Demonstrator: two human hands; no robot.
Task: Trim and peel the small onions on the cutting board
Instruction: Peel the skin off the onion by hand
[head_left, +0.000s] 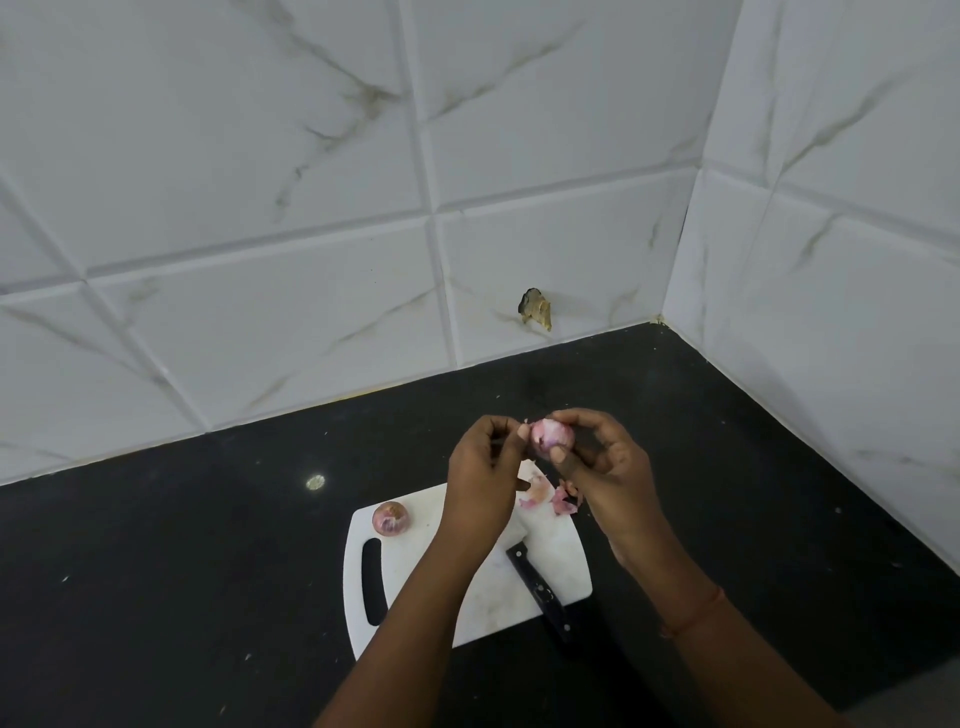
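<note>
A small pink onion (551, 438) is held in the air above the far edge of the white cutting board (561, 564). My right hand (610, 470) grips it between thumb and fingers. My left hand (485, 473) pinches at its left side, where a bit of skin sticks out. Loose pink peels (545, 493) lie on the board below the hands. A second onion (390, 518), still in its skin, rests at the board's far left corner. A black-handled knife (540, 590) lies on the board, its blade mostly hidden by my left forearm.
The board sits on a black countertop (182, 545) in a corner of white marbled tile walls (260, 208). One tile has a chipped hole (535, 307) just above the counter. The right wall (831, 312) runs close by.
</note>
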